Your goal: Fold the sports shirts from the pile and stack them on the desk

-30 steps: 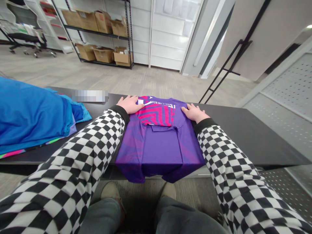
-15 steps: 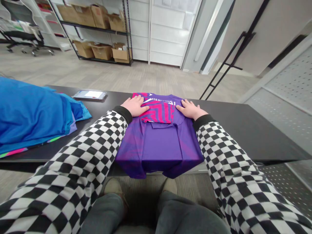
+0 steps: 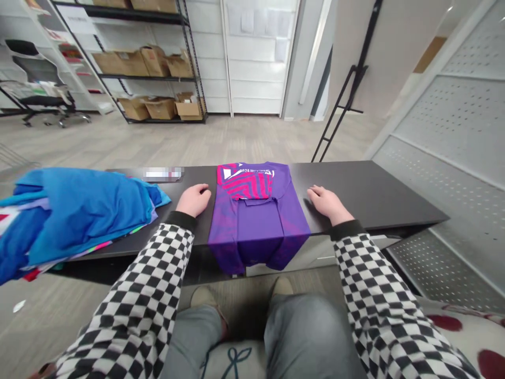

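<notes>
Resting on the black table (image 3: 374, 195), both hands lie clear of the folded purple jersey (image 3: 256, 229) that sits between them. The left hand (image 3: 193, 200) is just beside the jersey's left edge, fingers loosely curled and holding nothing. The right hand (image 3: 326, 202) lies palm down a little off the right edge, fingers stretched flat and likewise empty. The jersey is folded into a narrow strip with a pink zigzag panel at its far end, and its near end droops over the table's front edge. A heap of blue garments (image 3: 79, 210) fills the table's left side. A flat device (image 3: 163, 173), blurred, lies beyond the left hand. Shelving (image 3: 189, 63) with cardboard boxes (image 3: 158, 58) stands across the floor.
</notes>
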`<state>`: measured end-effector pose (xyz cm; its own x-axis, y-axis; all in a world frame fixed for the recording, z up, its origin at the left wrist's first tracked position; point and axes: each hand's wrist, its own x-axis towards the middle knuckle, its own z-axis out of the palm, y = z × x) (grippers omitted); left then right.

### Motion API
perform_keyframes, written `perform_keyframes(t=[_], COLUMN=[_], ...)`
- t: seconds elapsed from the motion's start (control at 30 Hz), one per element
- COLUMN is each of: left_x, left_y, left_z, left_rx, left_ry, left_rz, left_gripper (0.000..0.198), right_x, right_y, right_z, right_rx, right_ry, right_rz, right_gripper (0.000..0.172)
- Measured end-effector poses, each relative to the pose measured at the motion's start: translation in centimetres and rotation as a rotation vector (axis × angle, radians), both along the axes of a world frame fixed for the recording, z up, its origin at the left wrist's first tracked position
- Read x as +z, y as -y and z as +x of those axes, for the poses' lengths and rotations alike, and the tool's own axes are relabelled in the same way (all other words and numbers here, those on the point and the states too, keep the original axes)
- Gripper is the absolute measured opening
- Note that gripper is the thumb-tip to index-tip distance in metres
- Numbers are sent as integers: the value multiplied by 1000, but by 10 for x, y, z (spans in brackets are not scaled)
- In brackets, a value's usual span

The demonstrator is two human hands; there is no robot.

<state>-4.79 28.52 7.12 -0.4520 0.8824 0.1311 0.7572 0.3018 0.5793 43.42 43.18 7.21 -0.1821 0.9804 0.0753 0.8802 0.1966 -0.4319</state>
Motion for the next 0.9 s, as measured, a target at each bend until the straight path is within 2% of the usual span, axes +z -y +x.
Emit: perform_keyframes(t=[0.1,0.2,0.3,0.37,0.43,0.53,0.6,0.67,0.8,0.9], left_x=[-5,-17,-37,-53,-66,-83,-92,-99,-106,-105], left_y=[63,136,202,229,237,224,210,196,181,180], left_z=[7,26,52,68,80,91,95,98,105,110], left_rx=[-54,-83,-6,73,100,63,58,34,-114,-154], left_ry=[113,218,332,422,512,616,670,715,741,795], left_rz=[74,194,361,386,368,317,289,289,337,343], left_gripper=[59,48,27,22,24,35,38,39,41,39], right_x=[-1,-1,-13,-29,-48,-70,-75,-75,-79,-92], right_y=[53,105,153,181,205,232,243,250,253,257], right_z=[39,69,77,67,47,3,-36,-79,-158,-191], right_rx=[35,-36,-121,-123,-82,74,203,277,233,213], right_ry=[-137,-301,-484,-610,-688,-676,-635,-637,-839,-1016], right_rz=[33,41,45,0,-82,-273,-382,-413,-452,-501], right_gripper=[43,42,46,47,50,46,40,38,36,43])
